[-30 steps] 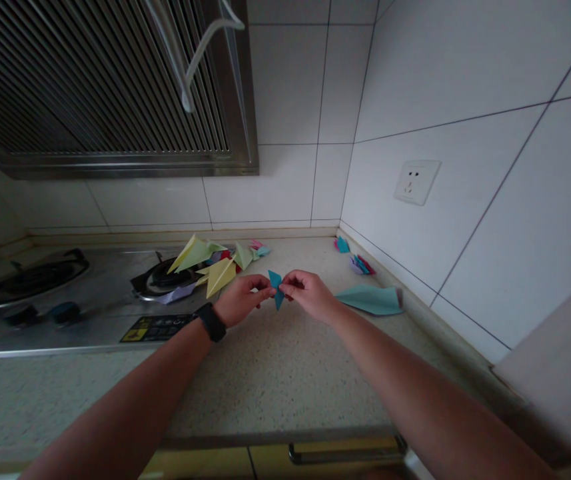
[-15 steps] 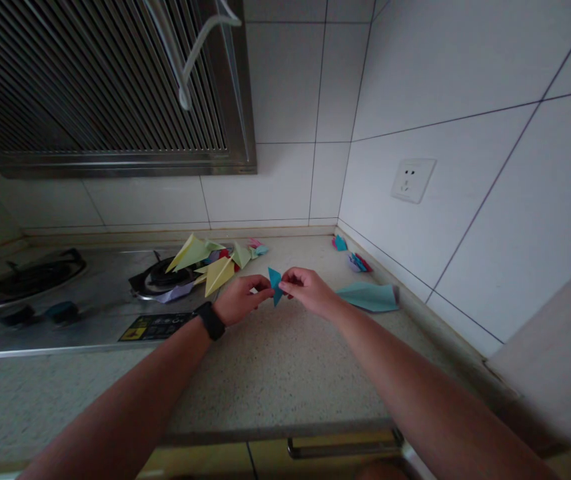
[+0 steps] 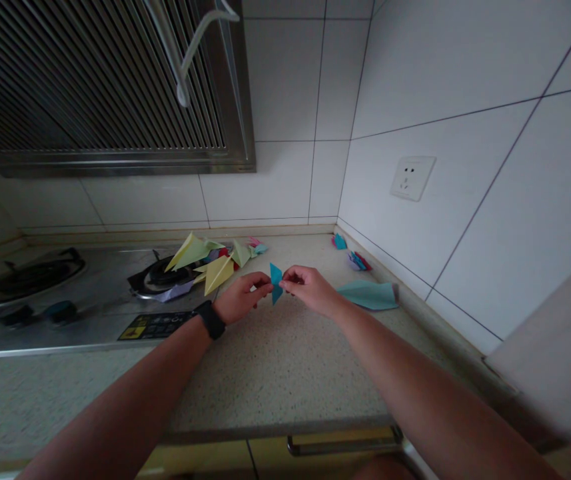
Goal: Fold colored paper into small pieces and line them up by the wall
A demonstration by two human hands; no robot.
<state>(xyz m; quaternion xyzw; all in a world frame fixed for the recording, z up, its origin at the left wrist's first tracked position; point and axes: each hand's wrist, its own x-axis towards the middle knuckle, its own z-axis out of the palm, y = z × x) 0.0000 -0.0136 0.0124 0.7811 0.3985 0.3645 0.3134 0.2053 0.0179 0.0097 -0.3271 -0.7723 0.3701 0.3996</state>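
A small piece of folded blue paper (image 3: 276, 275) is pinched between both hands above the countertop. My left hand (image 3: 240, 297), with a black watch on its wrist, is closed on its left side between thumb and fingers. From the right, the thumb and fingertips of my right hand (image 3: 309, 289) grip the opposite side. The paper's points stick out above and below the fingertips; its middle is partly covered. Just beyond my left hand lies a yellow folded paper plane (image 3: 219, 273). A pale teal folded paper (image 3: 372, 295) rests behind my right forearm.
Several folded papers lie over the right burner (image 3: 165, 273) of the gas stove (image 3: 95, 293). Small coloured paper pieces (image 3: 358, 261) sit by the right wall. A range hood (image 3: 115, 163) hangs above, and a drawer handle (image 3: 342, 449) projects below the counter (image 3: 285, 380).
The blue paper has turned slightly, showing a broader face with its upper point a little higher. Both hands keep their pinch and have barely shifted.
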